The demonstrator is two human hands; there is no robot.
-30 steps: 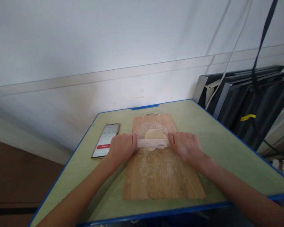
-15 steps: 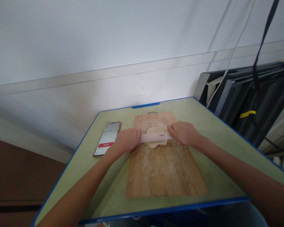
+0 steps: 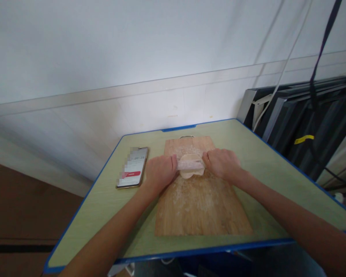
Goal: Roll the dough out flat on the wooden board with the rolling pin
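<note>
A pale, floury rolling pin [image 3: 187, 165] lies crosswise over a flat piece of dough [image 3: 189, 175]. My left hand [image 3: 163, 169] is closed round the pin's left end, and my right hand [image 3: 221, 163] grips its right end. Dough shows on the far and near sides of the pin; the strip beneath it is hidden. Under the dough is a wooden cutting board [image 3: 202, 215], dusted with flour around the middle and far part.
A phone [image 3: 132, 167] showing a running timer lies left of the board on the green, blue-edged table [image 3: 256, 150]. A white wall [image 3: 150, 104] rises behind it. Dark flat panels [image 3: 300, 111] lean at the right, with a hanging black strap [image 3: 314, 77] before them.
My left hand has shifted a little to the right along the pin, closer to the right hand, so less of the pin shows. The view has tilted slightly.
</note>
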